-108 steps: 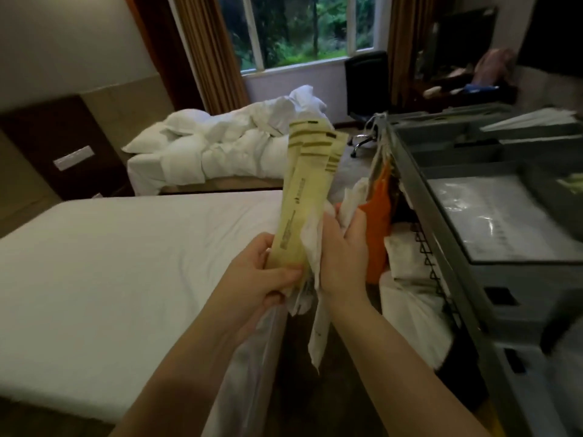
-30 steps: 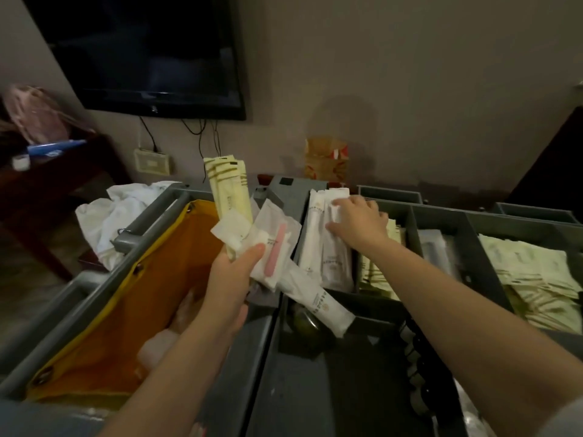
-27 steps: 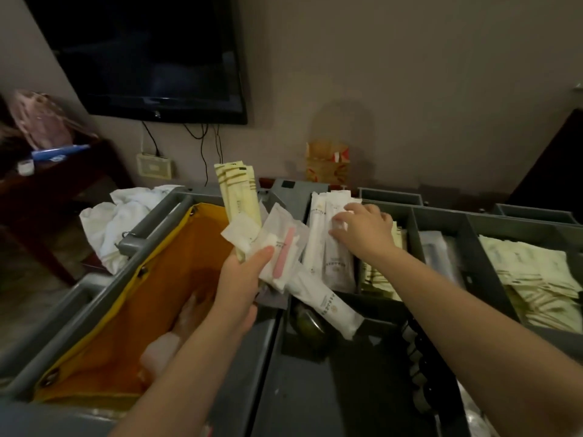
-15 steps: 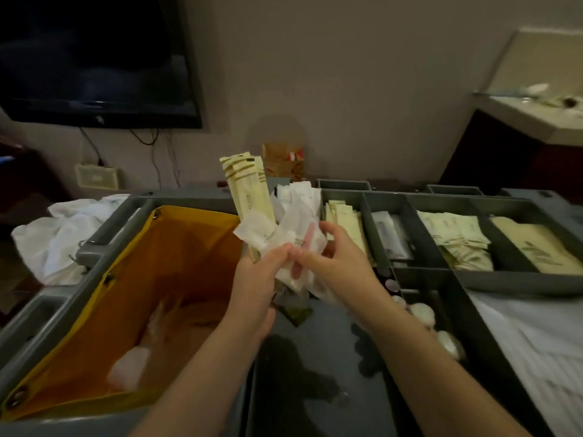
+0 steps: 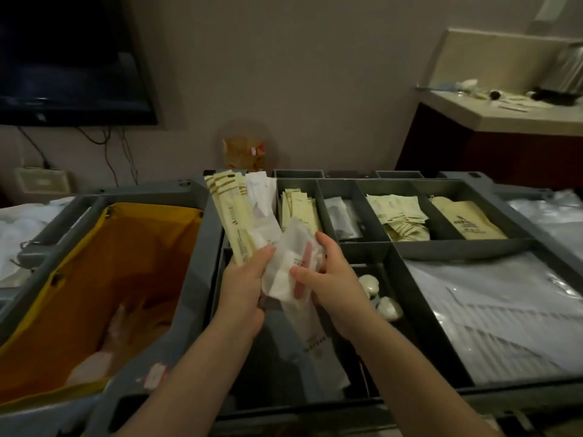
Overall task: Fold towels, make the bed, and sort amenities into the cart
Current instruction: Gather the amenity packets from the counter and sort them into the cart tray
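We look down on a grey housekeeping cart [image 5: 202, 279] standing before a beige wall, its top divided into bins. An orange bag [image 5: 126, 263] fills the cart's left side, with pale, blurred contents at its bottom. A stack of clear-wrapped sheets [image 5: 492, 313] fills the wide bin on the right. A dark television [image 5: 63, 58] hangs on the wall at upper left, and a pale counter [image 5: 504, 118] strewn with small objects stands at upper right. White linen [image 5: 19, 228] lies beyond the cart's left edge.

Along the back row of bins we see, from left to right, long cream packets [image 5: 298, 209], grey packets [image 5: 342, 219], a heap of cream sachets [image 5: 400, 216] and a tan packet [image 5: 467, 222].

Over the dark front bin at the centre of the cart, the left hand [image 5: 243, 285] grips a bundle of amenity packets [image 5: 232, 216], its fingers curled round the lower ends and its thumb across the front. The bundle fans upward: cream striped sticks on the left, white wrappers behind them. The right hand [image 5: 331, 279] pinches a translucent pouch [image 5: 293, 263] holding a pink stick, thumb on the pouch's face and fingers curled behind its right edge. The pouch lies against the bundle, touching the left thumb. A long white packet [image 5: 312, 335] hangs below both hands.

Small round white items [image 5: 369, 283] sit in the bin just right of the right wrist.
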{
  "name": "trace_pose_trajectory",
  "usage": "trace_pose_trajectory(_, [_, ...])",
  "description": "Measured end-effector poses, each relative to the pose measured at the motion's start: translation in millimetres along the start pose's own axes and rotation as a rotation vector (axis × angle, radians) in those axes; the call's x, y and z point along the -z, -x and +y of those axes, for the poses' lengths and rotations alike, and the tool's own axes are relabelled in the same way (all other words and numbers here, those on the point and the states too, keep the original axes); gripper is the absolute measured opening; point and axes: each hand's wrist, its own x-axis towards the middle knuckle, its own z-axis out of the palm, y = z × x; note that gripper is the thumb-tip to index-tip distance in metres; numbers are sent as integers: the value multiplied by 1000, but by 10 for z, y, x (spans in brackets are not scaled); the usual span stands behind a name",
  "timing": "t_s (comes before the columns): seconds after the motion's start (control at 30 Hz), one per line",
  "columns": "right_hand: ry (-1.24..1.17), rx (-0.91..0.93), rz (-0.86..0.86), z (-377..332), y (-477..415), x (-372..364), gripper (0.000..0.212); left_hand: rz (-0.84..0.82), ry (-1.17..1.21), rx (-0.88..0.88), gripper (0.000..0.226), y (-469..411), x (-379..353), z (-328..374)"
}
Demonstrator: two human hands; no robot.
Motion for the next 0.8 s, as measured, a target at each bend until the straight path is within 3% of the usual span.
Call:
trace_pose_trajectory(0.2, [54, 47, 114, -180, -615, 590, 78, 142, 44, -87, 26, -76, -261, -48])
trace_pose_trajectory(0.3, [237, 24, 189, -214, -1195, 981, 75, 211, 53, -115, 35, -129, -352, -93])
trace_pose_trajectory(0.5, [525, 28, 42, -115, -1991, 1207, 43, 253, 78, -123, 46, -114, -485, -231])
trace_pose_trajectory(0.63, [774, 45, -79, 25, -2114, 1148, 54, 279, 58, -145, 50, -69, -536, -258])
trace_pose_trajectory(0.73, [693, 248, -58, -41, -1815, 1078, 47, 269, 55, -147, 48, -31, -620, -256])
trace_pose_trajectory(0.8, [536, 316, -154, -137, -1427, 1008, 35, 262, 44, -140, 47, -20, -682, -257])
